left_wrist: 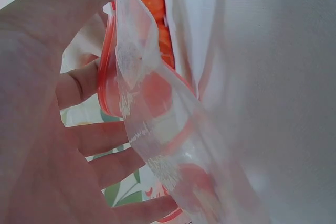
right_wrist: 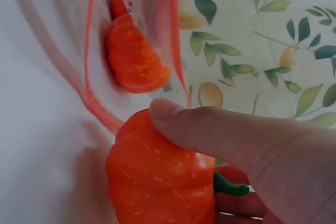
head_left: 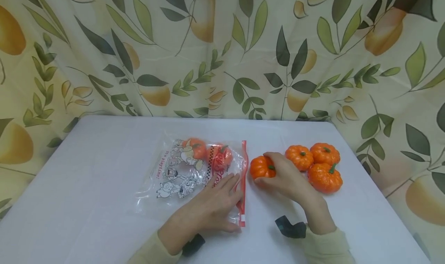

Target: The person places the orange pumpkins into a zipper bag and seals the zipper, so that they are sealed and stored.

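While the left hand [head_left: 208, 208] lies with fingers nearly straight on the clear bag [head_left: 189, 175], its thumb under the red zip edge [head_left: 243, 179], the right hand [head_left: 288, 179] curls thumb and fingers round a small pumpkin [head_left: 261, 166] just beside the bag's mouth. Two pumpkins [head_left: 208, 152] already sit inside, and three more [head_left: 318, 161] wait beyond the right hand on the white table [head_left: 87, 187]. A likely slip: the mouth gapes only narrowly, so the pumpkin could catch on the zip, push the bag away, or roll off.
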`<move>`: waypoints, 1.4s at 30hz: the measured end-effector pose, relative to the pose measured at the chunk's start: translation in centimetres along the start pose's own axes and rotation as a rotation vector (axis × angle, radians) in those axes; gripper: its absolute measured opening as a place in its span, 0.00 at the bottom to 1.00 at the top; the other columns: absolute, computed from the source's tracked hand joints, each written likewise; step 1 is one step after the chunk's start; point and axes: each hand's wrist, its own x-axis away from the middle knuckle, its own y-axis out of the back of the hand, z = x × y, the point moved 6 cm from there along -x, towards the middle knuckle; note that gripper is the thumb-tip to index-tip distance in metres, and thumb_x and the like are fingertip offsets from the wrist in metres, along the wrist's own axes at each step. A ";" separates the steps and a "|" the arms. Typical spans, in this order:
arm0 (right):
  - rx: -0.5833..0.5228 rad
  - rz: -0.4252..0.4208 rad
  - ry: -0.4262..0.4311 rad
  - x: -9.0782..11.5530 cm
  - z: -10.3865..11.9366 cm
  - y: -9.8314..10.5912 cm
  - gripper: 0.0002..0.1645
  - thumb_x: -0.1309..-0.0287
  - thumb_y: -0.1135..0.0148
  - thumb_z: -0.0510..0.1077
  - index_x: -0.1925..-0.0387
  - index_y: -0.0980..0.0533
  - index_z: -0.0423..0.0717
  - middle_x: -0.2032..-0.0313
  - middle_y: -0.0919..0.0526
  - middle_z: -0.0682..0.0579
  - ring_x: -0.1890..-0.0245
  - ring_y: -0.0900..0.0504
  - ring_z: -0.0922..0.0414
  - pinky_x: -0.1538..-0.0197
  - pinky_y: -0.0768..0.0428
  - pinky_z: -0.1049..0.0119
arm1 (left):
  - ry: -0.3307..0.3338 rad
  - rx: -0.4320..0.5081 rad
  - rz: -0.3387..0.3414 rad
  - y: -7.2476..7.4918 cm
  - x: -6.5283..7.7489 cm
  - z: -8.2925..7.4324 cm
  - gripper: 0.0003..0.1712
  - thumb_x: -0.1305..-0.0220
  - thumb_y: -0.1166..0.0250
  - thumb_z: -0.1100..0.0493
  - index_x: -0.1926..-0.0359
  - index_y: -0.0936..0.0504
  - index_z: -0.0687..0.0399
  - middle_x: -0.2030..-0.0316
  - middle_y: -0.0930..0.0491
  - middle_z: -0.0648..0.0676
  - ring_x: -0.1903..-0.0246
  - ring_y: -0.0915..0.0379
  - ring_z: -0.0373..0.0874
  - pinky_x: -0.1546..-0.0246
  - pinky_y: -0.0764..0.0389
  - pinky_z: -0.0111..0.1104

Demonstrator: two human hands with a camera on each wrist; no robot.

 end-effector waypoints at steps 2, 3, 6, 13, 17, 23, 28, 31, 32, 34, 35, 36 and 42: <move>-0.007 0.006 0.002 -0.1 0.0 -0.4 0.46 0.49 0.25 0.54 0.33 0.34 0.41 0.37 0.26 0.40 0.37 0.28 0.41 0.39 0.25 0.37 | 0.003 0.005 0.005 0.0 0.0 0.0 0.42 0.48 0.29 0.32 0.35 0.29 0.41 0.22 0.50 0.51 0.23 0.54 0.51 0.26 0.48 0.59; -0.007 0.010 0.004 -0.2 0.0 -0.5 0.46 0.49 0.25 0.54 0.33 0.34 0.42 0.36 0.26 0.41 0.37 0.28 0.41 0.38 0.25 0.37 | 0.005 0.008 0.009 -0.1 0.0 0.1 0.42 0.48 0.29 0.32 0.35 0.29 0.40 0.22 0.50 0.50 0.22 0.54 0.51 0.26 0.48 0.59; -0.020 0.024 0.007 -0.4 -0.1 -1.1 0.46 0.48 0.26 0.55 0.32 0.34 0.44 0.35 0.27 0.41 0.36 0.29 0.41 0.37 0.27 0.37 | 0.009 0.014 0.019 -0.1 -0.1 0.1 0.43 0.48 0.29 0.32 0.34 0.30 0.40 0.22 0.50 0.49 0.22 0.54 0.50 0.26 0.48 0.58; -0.060 0.073 0.057 -0.8 -0.3 -1.8 0.47 0.46 0.28 0.56 0.29 0.36 0.50 0.34 0.29 0.44 0.35 0.29 0.43 0.36 0.27 0.38 | 0.006 0.009 0.014 0.2 0.0 0.1 0.44 0.48 0.30 0.32 0.33 0.30 0.41 0.22 0.49 0.51 0.22 0.54 0.51 0.27 0.47 0.60; -0.077 0.113 0.033 -0.6 -1.0 -1.7 0.49 0.46 0.28 0.51 0.27 0.41 0.49 0.31 0.32 0.43 0.33 0.30 0.41 0.37 0.26 0.38 | 0.001 -0.003 0.010 0.3 0.0 0.0 0.45 0.47 0.30 0.32 0.32 0.31 0.42 0.22 0.50 0.52 0.22 0.54 0.52 0.27 0.47 0.60; -0.169 0.142 0.028 -0.6 -1.7 -1.5 0.43 0.44 0.31 0.45 0.30 0.38 0.44 0.32 0.30 0.41 0.35 0.27 0.40 0.38 0.23 0.43 | -0.005 -0.015 0.008 0.2 0.0 0.1 0.44 0.47 0.30 0.32 0.33 0.30 0.43 0.21 0.51 0.51 0.23 0.54 0.52 0.27 0.47 0.60; -0.244 0.129 0.046 -1.0 -1.7 -1.9 0.41 0.43 0.29 0.49 0.31 0.36 0.45 0.32 0.30 0.42 0.34 0.27 0.40 0.38 0.23 0.45 | -0.010 -0.014 0.001 0.1 0.0 0.1 0.42 0.47 0.30 0.32 0.36 0.29 0.44 0.22 0.51 0.51 0.22 0.55 0.51 0.27 0.47 0.60; -0.314 0.126 0.039 -1.4 -1.6 -2.7 0.42 0.43 0.29 0.50 0.30 0.37 0.48 0.31 0.31 0.43 0.33 0.29 0.40 0.38 0.23 0.45 | -0.006 -0.016 0.001 0.1 0.0 0.2 0.42 0.47 0.30 0.31 0.37 0.29 0.44 0.22 0.50 0.52 0.22 0.56 0.51 0.27 0.47 0.60; -0.341 0.127 0.031 -1.5 -1.7 -3.0 0.43 0.43 0.29 0.51 0.30 0.37 0.49 0.31 0.32 0.44 0.33 0.29 0.40 0.37 0.23 0.45 | -0.005 -0.017 0.002 0.1 0.0 0.2 0.42 0.47 0.30 0.31 0.37 0.29 0.44 0.22 0.50 0.52 0.22 0.56 0.51 0.27 0.47 0.60; -0.409 0.132 0.019 -1.8 -1.8 -3.6 0.43 0.43 0.29 0.51 0.30 0.38 0.51 0.30 0.33 0.45 0.32 0.30 0.40 0.36 0.24 0.45 | -0.006 -0.021 -0.001 0.1 0.1 0.2 0.40 0.47 0.30 0.31 0.38 0.28 0.43 0.22 0.50 0.52 0.22 0.55 0.51 0.26 0.47 0.59; -0.447 0.134 0.013 -1.9 -1.9 -3.9 0.43 0.43 0.29 0.51 0.30 0.38 0.52 0.29 0.34 0.45 0.32 0.30 0.40 0.35 0.25 0.45 | -0.006 -0.019 -0.001 0.0 0.1 0.2 0.40 0.48 0.30 0.31 0.39 0.28 0.43 0.22 0.50 0.53 0.22 0.55 0.52 0.26 0.47 0.58; -0.478 0.136 0.008 -2.0 -2.0 -4.2 0.43 0.43 0.30 0.51 0.30 0.39 0.53 0.29 0.35 0.46 0.31 0.30 0.40 0.35 0.25 0.45 | -0.007 -0.017 0.000 0.0 0.1 0.2 0.40 0.48 0.30 0.31 0.39 0.28 0.43 0.22 0.50 0.53 0.22 0.55 0.52 0.26 0.46 0.58; -0.626 0.151 0.038 -2.2 -2.3 -5.0 0.43 0.41 0.32 0.47 0.28 0.41 0.55 0.27 0.38 0.46 0.30 0.32 0.42 0.33 0.27 0.47 | -0.010 0.012 0.006 0.1 0.1 0.2 0.38 0.47 0.30 0.32 0.41 0.28 0.43 0.22 0.50 0.53 0.22 0.56 0.52 0.26 0.48 0.59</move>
